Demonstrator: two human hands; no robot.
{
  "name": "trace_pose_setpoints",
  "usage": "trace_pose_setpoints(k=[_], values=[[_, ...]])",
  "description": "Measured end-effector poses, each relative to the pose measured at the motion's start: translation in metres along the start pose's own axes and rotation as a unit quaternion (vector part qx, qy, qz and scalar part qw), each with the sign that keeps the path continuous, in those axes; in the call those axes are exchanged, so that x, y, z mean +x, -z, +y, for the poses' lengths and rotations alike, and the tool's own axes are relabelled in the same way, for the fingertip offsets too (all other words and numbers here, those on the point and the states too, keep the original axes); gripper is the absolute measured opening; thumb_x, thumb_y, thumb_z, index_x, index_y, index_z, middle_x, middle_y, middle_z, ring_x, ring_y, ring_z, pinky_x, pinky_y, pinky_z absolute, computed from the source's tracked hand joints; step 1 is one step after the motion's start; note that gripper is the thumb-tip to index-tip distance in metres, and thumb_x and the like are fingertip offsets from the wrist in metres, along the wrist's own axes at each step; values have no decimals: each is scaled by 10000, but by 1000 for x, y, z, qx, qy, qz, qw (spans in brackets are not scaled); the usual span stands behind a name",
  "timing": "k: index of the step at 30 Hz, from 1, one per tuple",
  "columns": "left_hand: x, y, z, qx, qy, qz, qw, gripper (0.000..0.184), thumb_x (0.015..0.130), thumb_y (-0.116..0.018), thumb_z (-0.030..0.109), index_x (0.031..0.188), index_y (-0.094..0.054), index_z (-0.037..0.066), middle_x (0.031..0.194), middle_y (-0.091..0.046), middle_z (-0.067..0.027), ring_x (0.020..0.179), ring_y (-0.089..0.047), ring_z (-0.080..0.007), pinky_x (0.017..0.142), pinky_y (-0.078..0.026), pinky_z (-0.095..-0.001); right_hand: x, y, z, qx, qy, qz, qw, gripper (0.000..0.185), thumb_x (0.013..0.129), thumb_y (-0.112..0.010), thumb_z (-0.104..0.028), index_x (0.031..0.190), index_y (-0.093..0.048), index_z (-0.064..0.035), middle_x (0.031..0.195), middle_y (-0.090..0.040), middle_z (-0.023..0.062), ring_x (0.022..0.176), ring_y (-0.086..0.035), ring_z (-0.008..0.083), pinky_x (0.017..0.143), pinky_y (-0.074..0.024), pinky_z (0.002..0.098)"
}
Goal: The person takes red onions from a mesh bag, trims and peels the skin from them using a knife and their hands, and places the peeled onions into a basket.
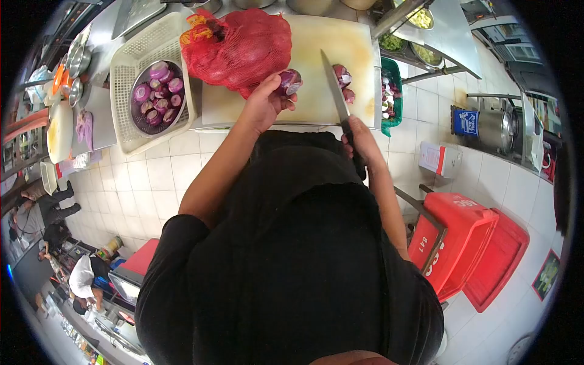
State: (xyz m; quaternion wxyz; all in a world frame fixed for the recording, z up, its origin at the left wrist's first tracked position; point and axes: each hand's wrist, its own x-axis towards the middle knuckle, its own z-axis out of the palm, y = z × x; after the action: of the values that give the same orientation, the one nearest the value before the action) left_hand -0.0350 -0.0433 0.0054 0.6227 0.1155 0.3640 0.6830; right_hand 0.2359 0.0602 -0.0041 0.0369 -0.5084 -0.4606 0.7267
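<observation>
My left hand (265,104) is closed on a red onion (290,82), held above the cutting board (304,36). In my right hand (364,145) is a long kitchen knife (336,87), its blade angled away from me over the board. Just right of the blade lie onion pieces (342,76), partly covered by it. A red mesh bag (243,52) full of onions rests on the board's left part, behind my left hand. Further left, a metal bowl (135,117) of peeled red onions sits inside a cream plastic basket (120,79).
A green crate (398,106) with onion scraps stands below the board's right edge. Metal trays of chopped food (421,18) are at the upper right. A red bin (450,231) with its lid hanging is at my right. Other people (85,277) stand at the far left.
</observation>
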Motion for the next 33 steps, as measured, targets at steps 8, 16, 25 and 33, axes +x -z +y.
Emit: trace_pose_setpoints(k=[8, 16, 25, 33], values=[[16, -12, -14, 28, -16, 20, 999, 455, 993, -542, 286, 1357, -494, 18, 1094, -628, -97, 854, -620, -214, 685, -531, -346, 17, 101, -27, 48, 23, 119, 991, 413, 1023, -411, -506, 1020, -500, -103, 631, -511, 21, 430, -430, 105, 378, -371, 269], [19, -16, -16, 100, -56, 73, 991, 404, 988, -562, 217, 1349, -524, 41, 1094, -642, -79, 836, -625, -179, 691, -544, -352, -13, 96, -24, -4, 36, 71, 997, 398, 1039, -403, -482, 960, -498, -103, 592, -497, 17, 407, -438, 120, 385, -372, 272], [-17, -6, 42, 181, -184, 168, 952, 393, 953, -647, 154, 1329, -566, 72, 1054, -655, -35, 812, -622, -138, 675, -528, -292, 2, 78, -6, 84, 4, 118, 989, 378, 1028, -412, -499, 1034, -489, -129, 638, -502, 20, 432, -443, 126, 378, -378, 283], [-89, 83, 129, 406, -355, 394, 744, 460, 844, -763, 120, 1275, -613, 58, 1039, -666, -27, 818, -602, -69, 610, -500, -209, 6, 46, -15, -35, 66, 99, 992, 342, 1056, -381, -439, 971, -479, -123, 628, -488, 24, 424, -447, 126, 366, -370, 272]])
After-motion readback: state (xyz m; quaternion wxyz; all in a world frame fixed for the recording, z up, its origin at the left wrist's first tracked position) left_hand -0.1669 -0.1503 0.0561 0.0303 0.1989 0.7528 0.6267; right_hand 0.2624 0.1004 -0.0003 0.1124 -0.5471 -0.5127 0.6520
